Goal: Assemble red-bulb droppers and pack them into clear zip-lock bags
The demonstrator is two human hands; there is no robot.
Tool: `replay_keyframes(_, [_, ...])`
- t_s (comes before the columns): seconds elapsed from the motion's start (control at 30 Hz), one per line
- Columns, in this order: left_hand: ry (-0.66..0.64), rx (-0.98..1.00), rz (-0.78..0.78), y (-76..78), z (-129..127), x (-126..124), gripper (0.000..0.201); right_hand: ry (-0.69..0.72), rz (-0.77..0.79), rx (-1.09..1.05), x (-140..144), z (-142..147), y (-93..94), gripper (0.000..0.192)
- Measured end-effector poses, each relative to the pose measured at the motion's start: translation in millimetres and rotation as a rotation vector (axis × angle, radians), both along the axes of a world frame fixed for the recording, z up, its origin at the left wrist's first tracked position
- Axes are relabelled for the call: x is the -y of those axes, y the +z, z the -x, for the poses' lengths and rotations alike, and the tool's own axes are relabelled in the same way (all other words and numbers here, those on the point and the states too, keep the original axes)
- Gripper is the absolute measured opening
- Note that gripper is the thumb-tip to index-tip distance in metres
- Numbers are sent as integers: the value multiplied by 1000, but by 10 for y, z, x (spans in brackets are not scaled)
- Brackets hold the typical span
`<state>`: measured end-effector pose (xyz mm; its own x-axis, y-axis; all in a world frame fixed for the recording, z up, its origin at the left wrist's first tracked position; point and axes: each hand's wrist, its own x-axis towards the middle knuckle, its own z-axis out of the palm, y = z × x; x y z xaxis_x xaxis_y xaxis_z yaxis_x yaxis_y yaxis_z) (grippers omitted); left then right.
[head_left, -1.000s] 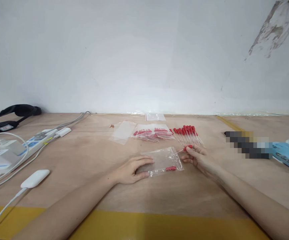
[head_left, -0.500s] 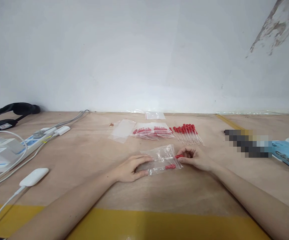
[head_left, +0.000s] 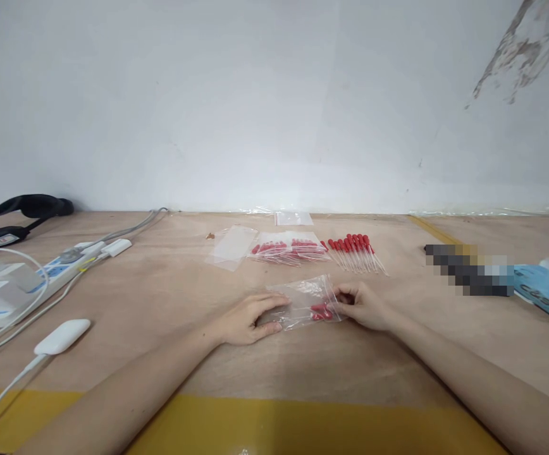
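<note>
A clear plastic zip bag [head_left: 300, 294] lies flat on the table before me. Inside it, two droppers with red rubber bulbs [head_left: 322, 316] lie close together, their thin clear stems pointing left. My left hand [head_left: 250, 318] rests on the bag's left end, thumb and fingers spread apart, pressing it down. At the bag's right end, the fingertips of my right hand [head_left: 357, 304] are pinched at the bulb of the upper dropper. Beyond the bag, a row of loose red-bulbed droppers [head_left: 353, 249] lies beside filled bags of droppers [head_left: 288, 248].
Flat bags [head_left: 231, 246] lie left of the filled ones; another bag [head_left: 294, 218] is by the wall. At left are a power strip [head_left: 61, 268], cables, a white case [head_left: 63, 337] and a black headset [head_left: 28, 215]. A blue packet [head_left: 547, 287] is at right.
My right hand has moved slightly left, and the upper dropper has slid further into the bag, its bulb now beside the other. My left hand stays in place.
</note>
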<state>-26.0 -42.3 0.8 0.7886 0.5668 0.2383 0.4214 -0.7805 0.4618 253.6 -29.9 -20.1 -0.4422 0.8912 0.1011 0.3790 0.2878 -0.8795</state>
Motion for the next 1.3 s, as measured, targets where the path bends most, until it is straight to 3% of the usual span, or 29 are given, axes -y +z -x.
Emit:
replay_keyframes(0.17, [-20, 14, 17, -35, 11, -25, 42, -1, 9, 9, -76, -127, 18, 29])
replay_keyframes(0.33, [-48, 31, 32, -44, 12, -43, 39, -380, -176, 225, -386, -260, 114, 24])
replay_keyframes(0.47, [-59, -5, 12, -8, 5, -23, 39, -522, -322, 471, -750, -174, 263, 15])
replay_keyframes(0.6, [-49, -26, -5, 5, 9, -7, 41, -587, -258, 637, -1060, 35, 336, 12])
replay_keyframes(0.83, [-53, -4, -3, -6, 23, -15, 40, -625, -75, 654, -1302, 169, 365, 10])
replay_keyframes(0.97, [-61, 0, -18, -16, 24, -22, 40, -627, -70, 545, -1152, 23, 510, 16])
replay_keyframes(1.07, [-54, -13, -20, -28, 25, -21, 40, -580, -57, 394, -884, -150, 503, 21])
replay_keyframes(1.1, [-42, -22, -18, -33, 26, -20, 40, -549, -42, 296, -782, -203, 458, 24])
replay_keyframes(1.2, [-9, -42, -9, -49, 30, -18, 38, -429, 84, -331, -511, -310, 231, 26])
replay_keyframes(1.3, [-14, -37, -5, -49, 30, -18, 37, -509, 80, -578, -349, -318, 0, 36])
